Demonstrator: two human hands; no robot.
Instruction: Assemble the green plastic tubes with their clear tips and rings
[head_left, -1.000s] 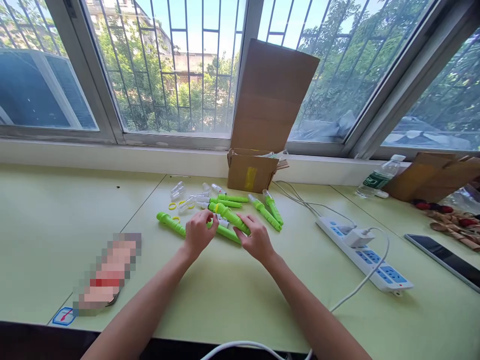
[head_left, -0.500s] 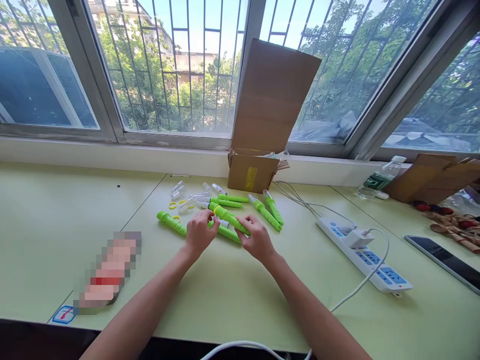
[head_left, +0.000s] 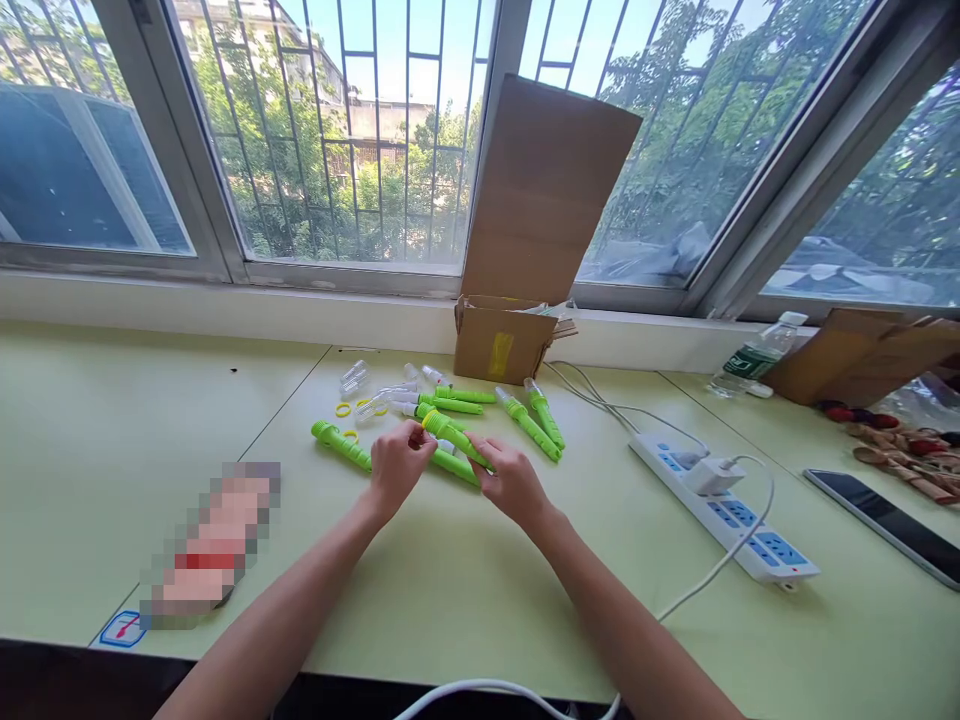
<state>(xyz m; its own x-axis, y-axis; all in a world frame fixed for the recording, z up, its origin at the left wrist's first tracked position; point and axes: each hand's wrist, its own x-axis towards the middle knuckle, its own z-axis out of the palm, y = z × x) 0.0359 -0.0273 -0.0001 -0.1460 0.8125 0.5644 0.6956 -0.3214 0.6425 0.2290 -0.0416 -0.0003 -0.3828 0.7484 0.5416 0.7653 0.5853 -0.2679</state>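
Observation:
My right hand (head_left: 514,475) is closed around the lower end of a green plastic tube (head_left: 448,430) with a ridged, threaded top. The tube is tilted, its top pointing up and left. Near that top, my left hand (head_left: 399,465) pinches a yellow ring (head_left: 427,421) that sits around the tube; its fingertips are partly hidden. Another green tube (head_left: 341,445) lies left of my left hand, and one more (head_left: 456,466) lies beneath the held one. Loose yellow rings (head_left: 343,409) and clear plastic caps (head_left: 355,378) lie just beyond my hands.
Two green tubes with clear tips (head_left: 529,425) lie to the right. Behind stands an open cardboard box (head_left: 487,345). A white power strip (head_left: 724,510) with cables, a phone (head_left: 885,525) and a water bottle (head_left: 757,355) are on the right. A blurred-out object (head_left: 217,550) lies at left.
The held tube has tilted and shifted slightly left. My left fingers have drawn in closer at the yellow ring; my right hand keeps its hold.

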